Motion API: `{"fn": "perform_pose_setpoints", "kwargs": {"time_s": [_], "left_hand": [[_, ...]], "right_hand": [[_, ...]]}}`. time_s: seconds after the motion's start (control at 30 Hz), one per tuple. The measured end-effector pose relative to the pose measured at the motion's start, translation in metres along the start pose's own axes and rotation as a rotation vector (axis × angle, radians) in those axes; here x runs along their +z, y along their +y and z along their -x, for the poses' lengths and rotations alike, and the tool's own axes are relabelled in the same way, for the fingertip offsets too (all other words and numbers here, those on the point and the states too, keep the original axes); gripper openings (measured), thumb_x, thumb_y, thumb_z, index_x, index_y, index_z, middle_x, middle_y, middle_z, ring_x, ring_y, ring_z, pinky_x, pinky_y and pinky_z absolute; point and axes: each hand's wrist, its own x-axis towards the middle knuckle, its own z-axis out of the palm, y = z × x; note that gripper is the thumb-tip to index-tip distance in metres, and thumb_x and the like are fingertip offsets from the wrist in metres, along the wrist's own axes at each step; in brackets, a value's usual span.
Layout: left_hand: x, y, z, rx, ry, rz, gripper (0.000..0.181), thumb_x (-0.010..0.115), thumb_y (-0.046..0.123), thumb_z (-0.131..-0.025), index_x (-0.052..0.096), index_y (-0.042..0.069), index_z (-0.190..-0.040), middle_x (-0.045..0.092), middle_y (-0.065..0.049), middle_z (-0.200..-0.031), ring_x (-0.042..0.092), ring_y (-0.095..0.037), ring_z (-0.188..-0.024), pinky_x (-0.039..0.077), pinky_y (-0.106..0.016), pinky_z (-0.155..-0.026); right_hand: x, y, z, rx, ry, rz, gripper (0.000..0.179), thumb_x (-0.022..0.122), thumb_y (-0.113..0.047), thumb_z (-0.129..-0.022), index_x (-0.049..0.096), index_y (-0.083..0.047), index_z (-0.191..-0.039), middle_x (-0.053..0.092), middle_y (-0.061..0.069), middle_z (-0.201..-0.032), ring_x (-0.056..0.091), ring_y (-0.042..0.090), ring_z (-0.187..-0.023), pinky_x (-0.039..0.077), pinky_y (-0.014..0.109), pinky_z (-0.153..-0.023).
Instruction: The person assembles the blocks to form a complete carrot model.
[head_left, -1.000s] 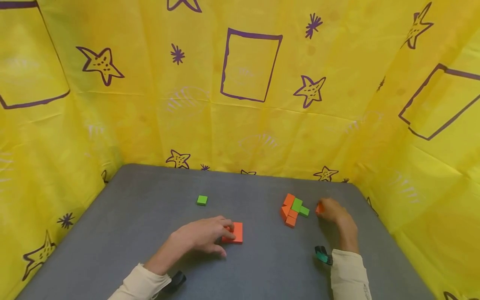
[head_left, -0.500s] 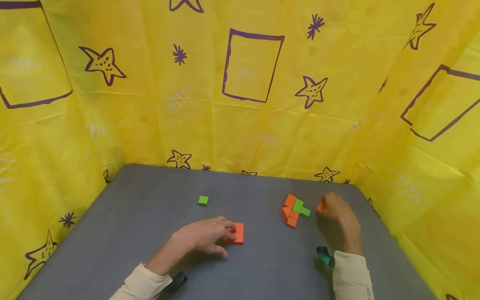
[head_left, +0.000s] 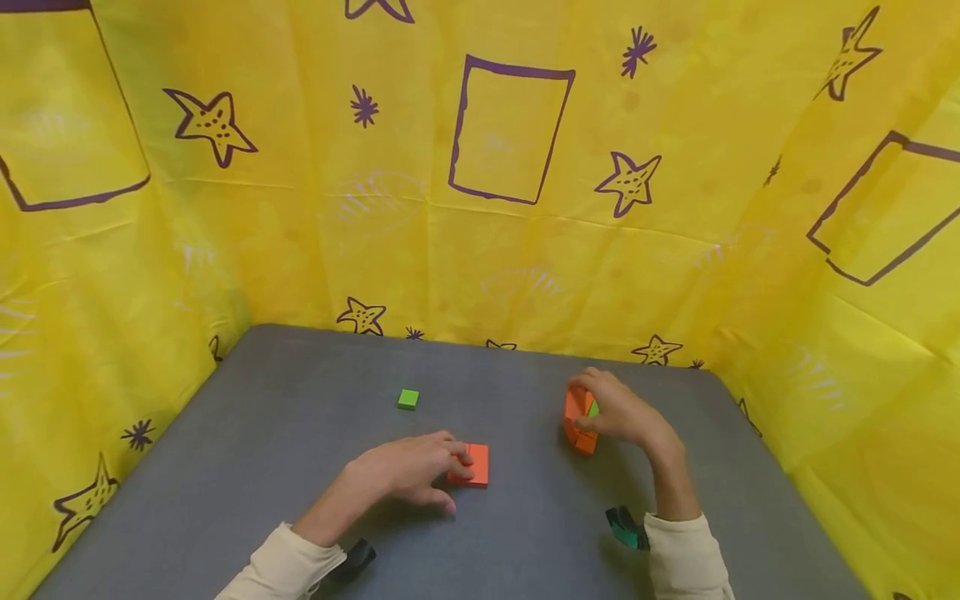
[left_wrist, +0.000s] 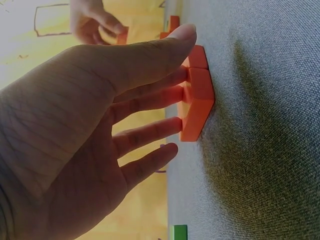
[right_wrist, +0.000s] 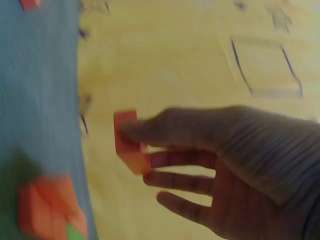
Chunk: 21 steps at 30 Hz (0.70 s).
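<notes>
My left hand (head_left: 408, 471) rests its nearly straight fingertips on a flat group of orange blocks (head_left: 478, 467) in the middle of the table. In the left wrist view those fingertips touch the blocks' (left_wrist: 201, 90) side, and the thumb stretches past in front. My right hand (head_left: 626, 412) pinches an orange block (right_wrist: 132, 161) between thumb and fingers, raised off the table. It hangs over a cluster of orange blocks (head_left: 587, 443) with a green block (head_left: 593, 409) in it, partly hidden by the hand. The right wrist view shows that cluster at lower left, blurred.
A lone small green block (head_left: 408, 400) lies toward the back, left of centre. The grey cloth table (head_left: 322, 367) is backed by a yellow curtain (head_left: 375, 250) with starfish drawings, which also closes both sides. Dark wrist straps (head_left: 626, 527) sit by the cream sleeves (head_left: 686, 554).
The right hand has moved left from the right of the cluster to above it, carrying the orange block. The left hand has stayed on its blocks.
</notes>
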Motion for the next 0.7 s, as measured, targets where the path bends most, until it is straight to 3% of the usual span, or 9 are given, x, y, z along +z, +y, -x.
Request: {"fn": "perform_pose_setpoints", "kwargs": {"time_s": [0.23,0.37,0.5,0.7], "left_hand": [[0.001,-0.001,0.001,0.007,0.022,0.006,0.049,0.082,0.045,-0.089,0.073,0.027,-0.134,0.066,0.010,-0.135,0.054,-0.013,-0.133,0.051,-0.035,-0.112],[0.001,-0.001,0.001,0.015,0.034,0.005,0.049,0.082,0.044,-0.088,0.073,0.028,-0.133,0.067,0.010,-0.134,0.055,-0.013,-0.132,0.051,-0.034,-0.111],[0.000,0.001,0.000,0.018,0.031,0.005,0.049,0.082,0.045,-0.088,0.073,0.028,-0.133,0.067,0.010,-0.133,0.055,-0.013,-0.132,0.052,-0.033,-0.111],[-0.001,0.001,0.001,0.025,0.027,0.004,0.049,0.082,0.046,-0.088,0.074,0.027,-0.133,0.067,0.010,-0.133,0.054,-0.013,-0.131,0.052,-0.033,-0.111]], "right_hand": [[0.039,-0.053,-0.025,-0.135,-0.226,0.005,0.047,0.085,-0.018,-0.086,0.068,-0.003,-0.127,0.064,0.005,-0.114,0.055,0.020,-0.103,0.053,0.036,-0.090],[0.060,-0.072,-0.033,-0.154,-0.349,0.000,0.048,0.086,-0.020,-0.085,0.068,-0.005,-0.127,0.064,0.004,-0.114,0.054,0.016,-0.101,0.052,0.031,-0.090],[0.073,-0.081,-0.036,-0.151,-0.374,0.018,0.049,0.087,-0.021,-0.083,0.068,-0.008,-0.126,0.064,0.002,-0.113,0.053,0.014,-0.098,0.050,0.028,-0.086],[0.081,-0.084,-0.038,-0.141,-0.371,0.033,0.055,0.088,-0.022,-0.083,0.065,-0.011,-0.132,0.064,0.001,-0.117,0.055,0.015,-0.103,0.052,0.031,-0.093]]}}
